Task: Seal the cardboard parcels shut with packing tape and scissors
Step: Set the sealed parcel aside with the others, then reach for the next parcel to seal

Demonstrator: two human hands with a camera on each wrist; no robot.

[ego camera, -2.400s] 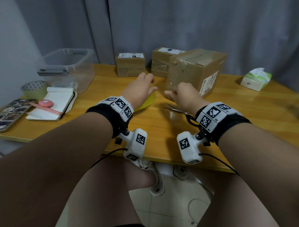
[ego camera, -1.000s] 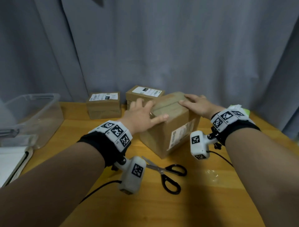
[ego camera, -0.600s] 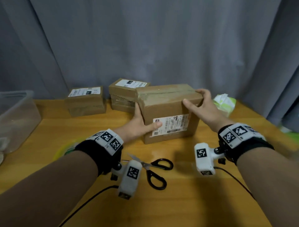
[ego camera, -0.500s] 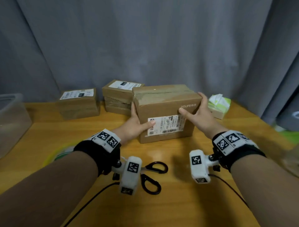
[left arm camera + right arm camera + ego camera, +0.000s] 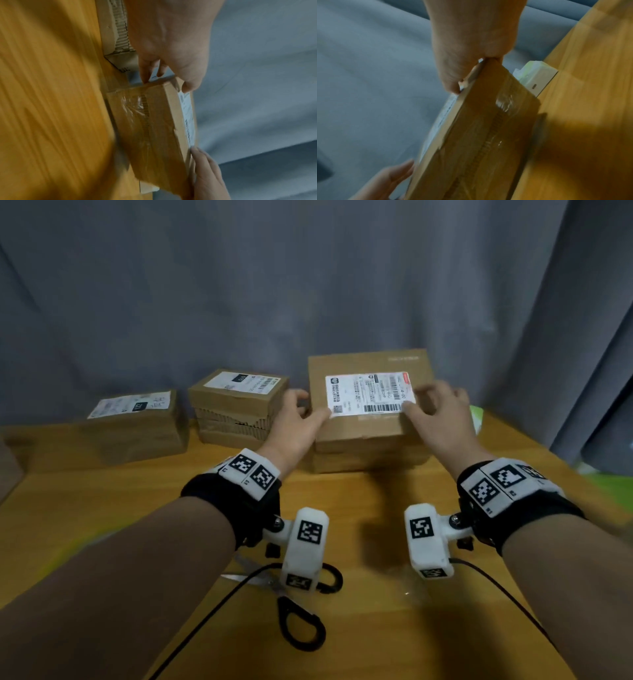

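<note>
The left hand (image 5: 294,422) grips the left end of the big box (image 5: 368,436), thumb on the labelled top and fingers curled round the side. The right hand (image 5: 442,419) grips the right end the same way, thumb at the label's (image 5: 370,393) corner. The box sits on the table (image 5: 370,542) with its label facing up; half a second ago the label faced the person, so the box has been tipped back, and the taped seam (image 5: 144,121) now faces them. Two smaller boxes, one (image 5: 236,405) just left of the big one and another (image 5: 137,422) further left, stand at the back. The scissors (image 5: 301,621) lie near the table's front edge, under the left wrist. A tissue pack (image 5: 537,78) sits right of the big box. A grey curtain (image 5: 239,285) hangs behind the wooden table.
</note>
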